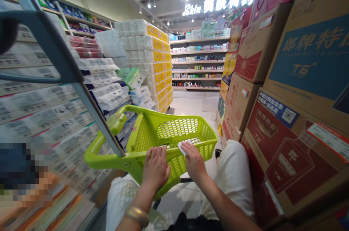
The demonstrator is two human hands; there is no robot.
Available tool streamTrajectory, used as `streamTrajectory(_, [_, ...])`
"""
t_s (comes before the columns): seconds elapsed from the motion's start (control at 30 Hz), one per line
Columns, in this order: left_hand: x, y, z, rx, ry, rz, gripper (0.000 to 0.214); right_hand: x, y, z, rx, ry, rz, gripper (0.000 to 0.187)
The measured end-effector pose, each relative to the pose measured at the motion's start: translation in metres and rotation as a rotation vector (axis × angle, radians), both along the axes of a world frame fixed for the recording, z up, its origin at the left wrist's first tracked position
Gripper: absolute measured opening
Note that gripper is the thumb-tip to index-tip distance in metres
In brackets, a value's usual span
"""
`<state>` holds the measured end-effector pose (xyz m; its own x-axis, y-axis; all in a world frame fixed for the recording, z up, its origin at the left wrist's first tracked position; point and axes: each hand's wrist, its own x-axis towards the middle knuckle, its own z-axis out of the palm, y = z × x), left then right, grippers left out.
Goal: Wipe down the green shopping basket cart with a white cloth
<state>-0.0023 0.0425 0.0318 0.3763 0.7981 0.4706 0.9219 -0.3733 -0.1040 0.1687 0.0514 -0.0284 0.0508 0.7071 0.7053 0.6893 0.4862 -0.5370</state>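
A lime-green plastic shopping basket [191,129] on wheels stands in front of me in a shop aisle. My left hand [156,167] lies on its near rim with the fingers curled over the edge. A gold bangle [137,215] sits on that wrist. My right hand [194,162] rests on the same rim and presses a small white cloth [181,148] against the plastic. A grey metal handle bar [68,74] slants up from the basket's left side toward the top left. My knees, in light trousers [233,172], flank the basket.
Stacked brown and red cardboard boxes [286,89] wall the right side. Packs of toilet paper [49,111] fill the left shelves, with a tall pallet of yellow-white packs [152,60] ahead. The tiled aisle floor [196,107] runs to far shelves of small bottles [199,63].
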Motion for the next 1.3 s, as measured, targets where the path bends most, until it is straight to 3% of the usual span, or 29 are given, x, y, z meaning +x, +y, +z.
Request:
streamTrajectory(0.63, [0.001,-0.005,0.007,-0.012,0.021,0.004,0.045,-0.001,-0.001,-0.002,0.068,-0.024,-0.008,0.053])
streamTrajectory(0.83, [0.0,-0.004,0.005,-0.018,0.018,-0.001,0.047,-0.008,-0.002,0.003,0.078,-0.082,0.063,0.053])
streamTrajectory(1.03, [0.0,-0.004,0.004,-0.01,0.011,-0.008,0.046,0.018,0.008,-0.005,0.039,-0.029,-0.134,0.049])
streamTrajectory(1.13, [0.001,-0.005,0.004,-0.007,0.003,-0.008,0.046,0.012,0.009,-0.003,-0.001,-0.017,-0.203,0.049])
streamTrajectory(1.3, [0.001,-0.005,0.004,-0.004,-0.005,-0.001,0.045,-0.017,0.002,0.006,0.047,-0.072,0.045,0.054])
